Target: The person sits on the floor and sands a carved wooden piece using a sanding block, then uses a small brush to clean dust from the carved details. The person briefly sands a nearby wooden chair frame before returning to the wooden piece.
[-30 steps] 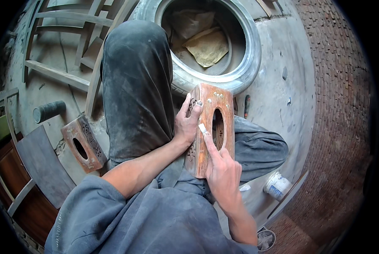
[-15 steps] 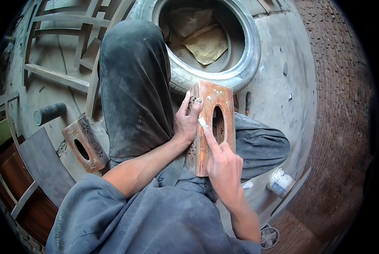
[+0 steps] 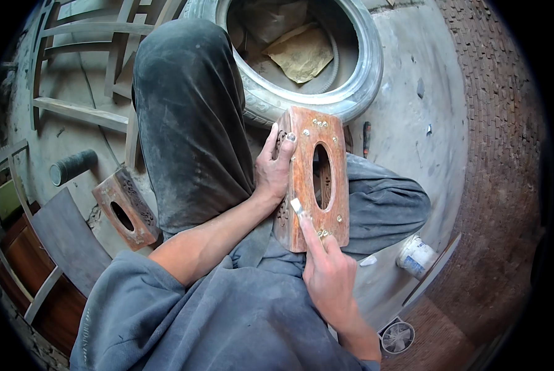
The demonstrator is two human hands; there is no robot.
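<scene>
A reddish-brown wooden tissue box [image 3: 301,170] with an oval opening and carved sides rests across my lap, its top face toward me. My left hand [image 3: 272,172] is closed around its left edge, the thumb lying near the top. Between the fingers of my right hand [image 3: 330,269] is a small pale flat scraper-like piece [image 3: 296,204], its tip against the face left of the oval. Pale yellowish filler spots [image 3: 319,123] dot the face above and below the opening. The index finger stretches along the piece and partly hides it.
A second tissue box [image 3: 108,196] stands on the floor at the left, near a dark cylinder [image 3: 73,167] and wooden chair frames [image 3: 82,112]. Ahead lies a tyre [image 3: 369,71] with crumpled paper [image 3: 301,55] inside. On the right are a slim tool [image 3: 367,139] and a white tub [image 3: 415,256].
My right hand has moved down the box face with the pale piece, from beside the upper part of the oval to its lower left. The left hand keeps its hold.
</scene>
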